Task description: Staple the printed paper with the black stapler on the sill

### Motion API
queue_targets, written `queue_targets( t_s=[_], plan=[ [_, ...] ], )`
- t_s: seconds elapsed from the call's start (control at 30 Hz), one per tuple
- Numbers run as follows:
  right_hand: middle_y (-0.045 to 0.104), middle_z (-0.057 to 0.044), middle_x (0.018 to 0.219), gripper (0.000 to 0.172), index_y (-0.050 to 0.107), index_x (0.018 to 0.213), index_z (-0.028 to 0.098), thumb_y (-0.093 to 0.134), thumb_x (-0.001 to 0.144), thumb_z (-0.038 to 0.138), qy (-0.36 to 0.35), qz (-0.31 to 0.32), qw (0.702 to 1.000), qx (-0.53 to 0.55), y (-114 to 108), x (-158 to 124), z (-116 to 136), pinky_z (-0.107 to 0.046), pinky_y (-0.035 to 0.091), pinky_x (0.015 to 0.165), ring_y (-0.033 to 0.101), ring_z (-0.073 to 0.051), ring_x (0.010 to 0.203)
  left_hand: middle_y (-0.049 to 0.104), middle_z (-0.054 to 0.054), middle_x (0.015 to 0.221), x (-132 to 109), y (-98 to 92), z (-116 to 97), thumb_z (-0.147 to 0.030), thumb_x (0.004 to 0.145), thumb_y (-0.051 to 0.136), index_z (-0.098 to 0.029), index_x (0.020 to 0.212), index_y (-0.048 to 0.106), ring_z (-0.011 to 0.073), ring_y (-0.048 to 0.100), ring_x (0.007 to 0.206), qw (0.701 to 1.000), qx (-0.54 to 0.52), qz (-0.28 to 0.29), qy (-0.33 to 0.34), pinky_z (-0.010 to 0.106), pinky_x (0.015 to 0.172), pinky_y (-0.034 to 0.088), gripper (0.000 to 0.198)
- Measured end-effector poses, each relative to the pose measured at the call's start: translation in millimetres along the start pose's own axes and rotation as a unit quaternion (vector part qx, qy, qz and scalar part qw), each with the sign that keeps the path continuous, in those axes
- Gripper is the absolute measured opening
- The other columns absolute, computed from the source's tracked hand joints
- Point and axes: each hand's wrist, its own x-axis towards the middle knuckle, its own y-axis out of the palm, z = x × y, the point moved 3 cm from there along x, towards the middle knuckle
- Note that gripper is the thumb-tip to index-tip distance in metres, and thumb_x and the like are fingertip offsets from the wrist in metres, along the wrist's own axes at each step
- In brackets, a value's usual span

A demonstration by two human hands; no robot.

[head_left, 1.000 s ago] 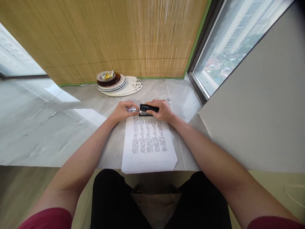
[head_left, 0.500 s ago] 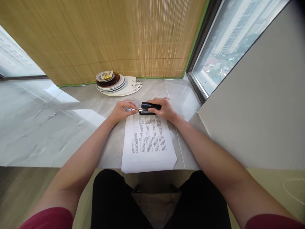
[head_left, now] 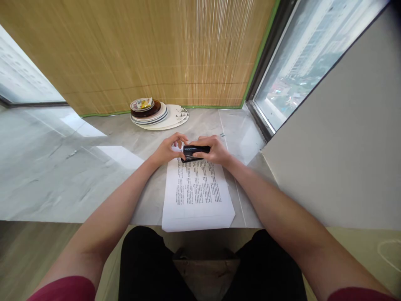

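Note:
My right hand [head_left: 215, 150] is wrapped round a black stapler [head_left: 189, 153], fingers on its far side and thumb on the near side. The stapler lies crosswise above the far end of a printed sheet of paper [head_left: 200, 217], tipped so that its broad face shows. My left hand [head_left: 169, 149] is curled at the stapler's left end, with the thumb at the near corner and the fingers bent at the far one. The metal inside of the stapler does not show. Dense rows of text cover the sheet, whose near edge juts over the counter's edge.
Behind my hands, a stack of plates [head_left: 148, 115] rests on an oval white plate [head_left: 175, 117] with a dark pattern. A bamboo blind [head_left: 140, 50] hangs behind the grey marble counter [head_left: 62, 179]. A pale wall [head_left: 344, 138] and a window stand on the right.
The stapler has gone from open to closed, and its silver part no longer shows. It has tipped over. My left fingers have moved from that silver part to the stapler's left end.

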Motion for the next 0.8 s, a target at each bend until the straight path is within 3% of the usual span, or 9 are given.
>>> queue_targets(
  t_s=[0.17, 0.23, 0.3, 0.37, 0.43, 0.5, 0.63, 0.8],
  plan=[
    [0.080, -0.003, 0.094, 0.035, 0.081, 0.119, 0.024, 0.075, 0.091, 0.044, 0.044, -0.013, 0.999, -0.001, 2, 0, 1, -0.031, 0.057, 0.080, 0.072, -0.017, 0.080, 0.075, 0.006, 0.103, 1, -3.3, 0, -0.059, 0.071, 0.092, -0.023, 0.111, 0.071, 0.0202, 0.064, 0.086, 0.999, 0.040, -0.010, 0.018, 0.034, 0.081, 0.050, 0.059],
    [0.081, -0.005, 0.102, 0.034, 0.081, 0.117, 0.023, 0.075, 0.089, 0.043, 0.074, -0.057, 0.996, -0.003, -3, 0, -3, -0.034, 0.059, 0.087, 0.075, -0.020, 0.090, 0.075, 0.010, 0.117, 3, -5.0, -1, -0.060, 0.079, 0.085, -0.024, 0.119, 0.072, 0.0263, 0.065, 0.105, 0.995, 0.088, -0.034, 0.029, 0.040, 0.095, 0.049, 0.056],
    [0.081, -0.007, 0.110, 0.035, 0.080, 0.117, 0.022, 0.075, 0.088, 0.041, 0.114, -0.146, 0.982, -0.025, -15, -1, -8, -0.040, 0.060, 0.095, 0.077, -0.024, 0.099, 0.070, 0.012, 0.135, 3, -3.3, -2, -0.058, 0.088, 0.077, -0.025, 0.132, 0.069, 0.0323, 0.059, 0.126, 0.988, 0.145, -0.033, 0.032, 0.048, 0.110, 0.041, 0.056],
    [0.081, -0.009, 0.114, 0.035, 0.080, 0.117, 0.021, 0.074, 0.087, 0.039, 0.153, -0.234, 0.958, -0.067, -33, -5, -14, -0.046, 0.059, 0.100, 0.076, -0.028, 0.104, 0.063, 0.013, 0.149, 2, 3.0, -4, -0.054, 0.093, 0.071, -0.027, 0.142, 0.065, 0.0356, 0.053, 0.138, 0.982, 0.183, 0.025, 0.032, 0.053, 0.117, 0.033, 0.056],
    [0.081, -0.010, 0.111, 0.034, 0.080, 0.114, 0.021, 0.075, 0.084, 0.037, 0.184, -0.268, 0.939, -0.117, -53, -9, -20, -0.051, 0.058, 0.101, 0.076, -0.031, 0.103, 0.059, 0.010, 0.155, 0, 10.5, -5, -0.046, 0.097, 0.066, -0.031, 0.142, 0.067, 0.0358, 0.052, 0.141, 0.972, 0.206, 0.100, 0.046, 0.056, 0.120, 0.030, 0.048],
    [0.082, -0.010, 0.103, 0.031, 0.081, 0.108, 0.021, 0.077, 0.080, 0.033, 0.213, -0.253, 0.930, -0.163, -72, -14, -24, -0.054, 0.058, 0.100, 0.076, -0.032, 0.098, 0.060, 0.008, 0.155, -3, 15.4, -6, -0.035, 0.097, 0.061, -0.033, 0.136, 0.071, 0.0345, 0.054, 0.140, 0.962, 0.222, 0.146, 0.065, 0.056, 0.121, 0.029, 0.039],
    [0.082, -0.008, 0.096, 0.027, 0.083, 0.102, 0.021, 0.077, 0.077, 0.028, 0.257, -0.178, 0.929, -0.197, -96, -21, -30, -0.054, 0.058, 0.098, 0.077, -0.033, 0.096, 0.065, 0.011, 0.149, -4, 17.8, -7, -0.024, 0.092, 0.061, -0.026, 0.126, 0.074, 0.0334, 0.058, 0.137, 0.963, 0.217, 0.142, 0.067, 0.053, 0.119, 0.036, 0.037],
    [0.083, -0.006, 0.111, 0.034, 0.085, 0.110, 0.024, 0.079, 0.077, 0.029, 0.267, -0.036, 0.952, -0.144, -95, -23, -32, -0.052, 0.056, 0.105, 0.076, -0.033, 0.108, 0.052, 0.010, 0.163, -5, 27.8, -13, -0.028, 0.098, 0.054, -0.027, 0.149, 0.059, 0.0304, 0.050, 0.148, 0.954, 0.221, 0.181, 0.084, 0.049, 0.123, 0.035, 0.051]
  ],
)
